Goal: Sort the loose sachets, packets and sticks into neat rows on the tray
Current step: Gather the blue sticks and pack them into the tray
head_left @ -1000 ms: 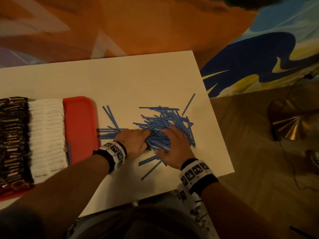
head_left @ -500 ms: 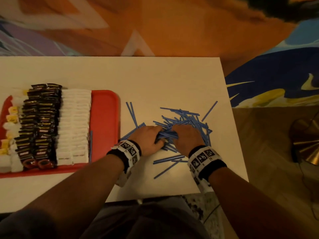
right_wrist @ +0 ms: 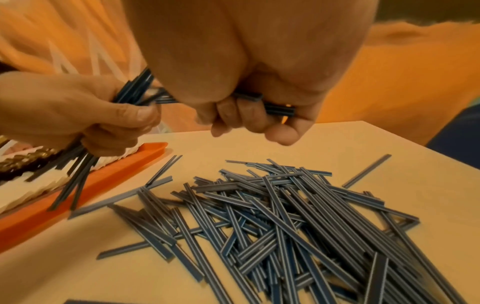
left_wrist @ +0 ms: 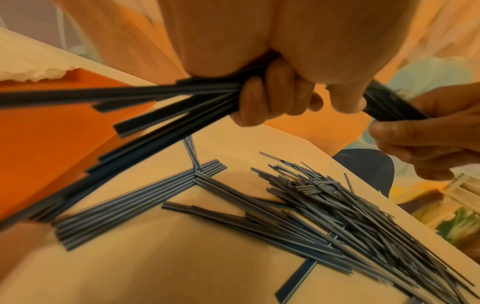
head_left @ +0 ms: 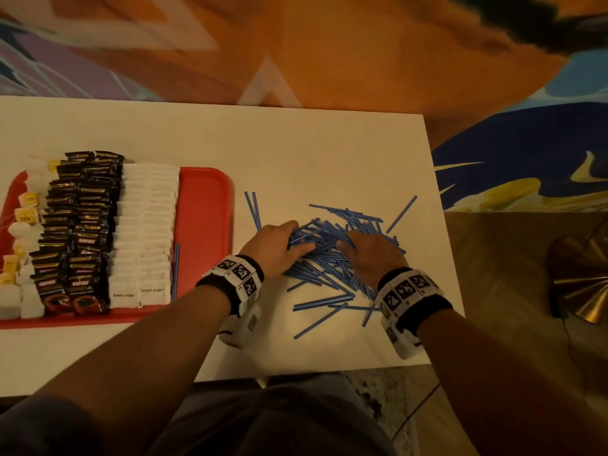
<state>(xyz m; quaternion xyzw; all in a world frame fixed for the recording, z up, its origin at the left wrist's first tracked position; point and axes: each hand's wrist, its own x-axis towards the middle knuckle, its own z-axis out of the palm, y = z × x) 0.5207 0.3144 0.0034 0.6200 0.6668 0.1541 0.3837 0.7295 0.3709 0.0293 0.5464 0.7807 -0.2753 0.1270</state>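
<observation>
Both hands are curled around one bundle of blue sticks [head_left: 324, 233], left hand [head_left: 276, 246] and right hand [head_left: 375, 255] gripping opposite ends, held just above the loose pile [head_left: 332, 278] at the tabletop's [head_left: 329, 153] centre right. The red tray [head_left: 204, 205] sits at frame left, rows already filled, with one stick [head_left: 175, 271] lying on it.

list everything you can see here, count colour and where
blue sticks: many, blue with pale stripes, loose pile on the table right of the tray
bundle of sticks: one, blue, gripped by both hands above the pile
single stick: one, blue, on the tray beside the white sachets
tray: one, red, left on the table
white sachets: two rows, white, on the tray
dark packets: two rows, black and gold, left of the white sachets
tea bags: several, white with yellow tags, tray's left side
table: one, white
left hand: grips the bundle
right hand: grips the bundle
</observation>
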